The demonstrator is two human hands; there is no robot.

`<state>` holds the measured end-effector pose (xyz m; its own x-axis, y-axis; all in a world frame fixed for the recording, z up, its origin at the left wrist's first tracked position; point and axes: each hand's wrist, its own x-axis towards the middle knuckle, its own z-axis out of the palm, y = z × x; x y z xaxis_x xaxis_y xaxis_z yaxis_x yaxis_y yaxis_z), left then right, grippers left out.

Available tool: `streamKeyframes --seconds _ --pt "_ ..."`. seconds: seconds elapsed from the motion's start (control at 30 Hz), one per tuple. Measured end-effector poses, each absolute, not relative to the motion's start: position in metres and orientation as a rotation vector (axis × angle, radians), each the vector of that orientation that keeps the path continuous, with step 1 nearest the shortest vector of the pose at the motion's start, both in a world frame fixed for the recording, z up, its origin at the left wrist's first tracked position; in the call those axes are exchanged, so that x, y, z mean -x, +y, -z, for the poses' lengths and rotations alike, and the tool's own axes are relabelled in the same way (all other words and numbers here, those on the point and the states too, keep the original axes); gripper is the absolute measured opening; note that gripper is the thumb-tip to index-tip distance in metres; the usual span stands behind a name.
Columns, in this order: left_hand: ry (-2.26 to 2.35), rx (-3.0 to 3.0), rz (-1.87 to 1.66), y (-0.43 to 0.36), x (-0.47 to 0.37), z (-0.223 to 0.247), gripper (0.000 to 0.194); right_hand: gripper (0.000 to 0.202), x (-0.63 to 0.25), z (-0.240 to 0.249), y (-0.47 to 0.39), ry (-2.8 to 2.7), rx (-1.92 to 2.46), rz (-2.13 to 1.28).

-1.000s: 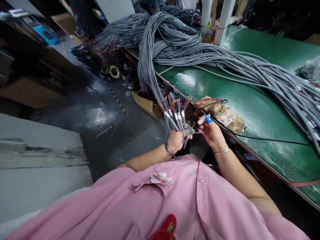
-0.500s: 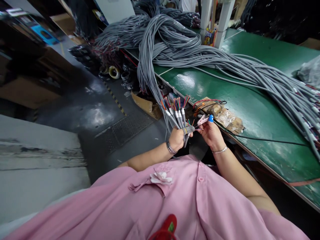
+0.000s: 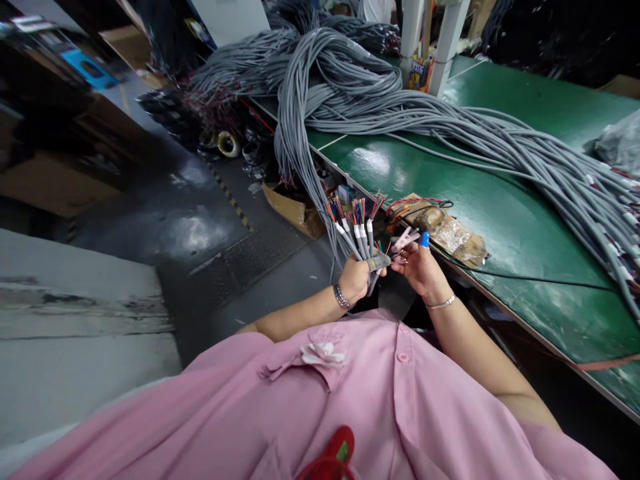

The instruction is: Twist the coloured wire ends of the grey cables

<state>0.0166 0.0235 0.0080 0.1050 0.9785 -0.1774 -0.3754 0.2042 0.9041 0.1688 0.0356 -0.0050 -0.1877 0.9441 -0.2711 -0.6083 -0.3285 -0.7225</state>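
Note:
My left hand (image 3: 354, 277) is closed round several grey cables (image 3: 361, 250), below their stripped ends. A grey cover sits on its thumb. Fans of thin coloured wires (image 3: 357, 212) spread from the cable tops above white bands. Close by on the right, my right hand (image 3: 421, 268) holds a small pale pink clip-like tool (image 3: 404, 239) between its fingers. A blue cover (image 3: 424, 239) is on one of its fingertips. Thin wires (image 3: 397, 259) from one cable reach to the right fingers; whether they are pinched there is too small to tell.
A thick bundle of grey cables (image 3: 345, 107) lies across the green table (image 3: 505, 227) and hangs over its edge. Near that edge is a taped cardboard piece (image 3: 463, 243). An open cardboard box (image 3: 295, 212) stands below. White posts (image 3: 447, 50) rise at the back.
Both hands and the cable ends have shifted slightly; the wire fans have moved a little to the right and down. The pink tool has turned a little in my right fingers.

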Motion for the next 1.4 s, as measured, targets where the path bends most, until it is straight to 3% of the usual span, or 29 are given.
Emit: streamKeyframes --seconds 0.13,0.37,0.53,0.7,1.17,1.4 --pt "0.971 -0.865 -1.152 0.015 -0.010 -0.002 0.022 0.045 -0.180 0.006 0.022 -0.787 0.911 -1.858" --pt "1.010 -1.096 -1.015 0.008 -0.003 0.008 0.024 0.021 -0.169 -0.008 0.011 -1.054 0.943 -1.660" --pt "0.975 -1.145 -0.819 0.007 -0.004 0.003 0.025 0.023 -0.166 -0.013 0.007 -1.179 0.901 -1.694" --pt "1.007 -1.008 -0.933 0.009 -0.005 -0.004 0.026 0.024 -0.182 -0.001 0.004 -1.073 1.031 -1.519" --pt "0.990 -0.999 -0.873 0.012 -0.003 -0.002 0.027 0.020 -0.164 0.000 0.006 -1.089 1.013 -1.515" --pt "1.013 -0.965 -1.044 0.012 -0.003 -0.001 0.025 0.021 -0.164 0.002 0.007 -1.056 1.103 -1.429"
